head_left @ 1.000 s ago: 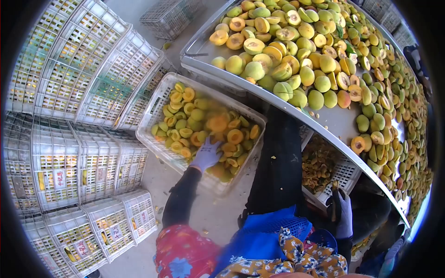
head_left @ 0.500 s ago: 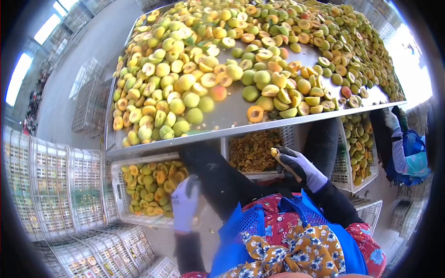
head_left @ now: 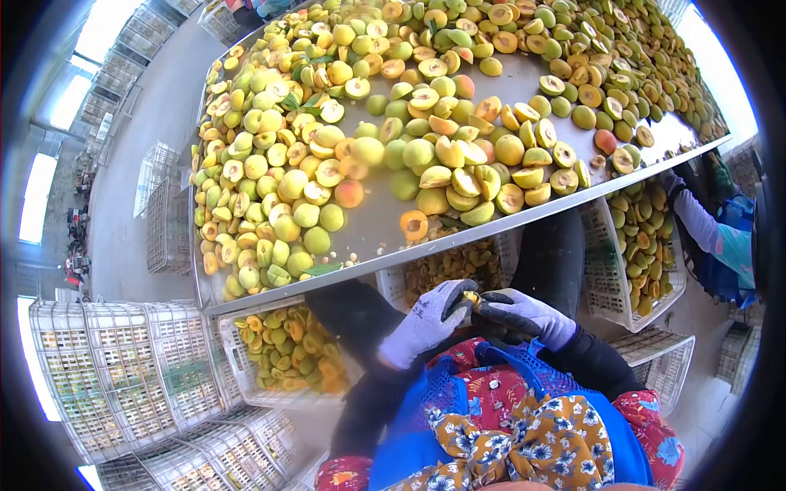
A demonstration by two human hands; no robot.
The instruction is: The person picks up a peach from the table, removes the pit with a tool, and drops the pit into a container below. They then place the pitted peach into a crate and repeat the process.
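My left hand (head_left: 427, 321), in a lavender glove with dark fingertips, meets my right hand (head_left: 528, 316) in front of my chest. Between their fingertips is a small yellowish piece (head_left: 472, 298), mostly covered by the fingers; what it is cannot be made out. Both hands have their fingers bent around it. Just beyond them, below the table edge, a crate of small brownish-yellow pieces (head_left: 454, 268) is partly hidden. Halved and whole yellow-green fruit (head_left: 315, 184) lies heaped on the metal table (head_left: 385, 221). One cut half (head_left: 413, 225) lies near the table's front edge.
A white crate of fruit halves (head_left: 286, 348) stands at the left, another (head_left: 643, 245) at the right. Stacked crates (head_left: 123, 368) rise at the far left. At the right edge a co-worker's sleeved arm (head_left: 700, 225) reaches to the table.
My left hand has moved from beside the left crate up and right to meet my right hand. The view has tilted and shifted slightly.
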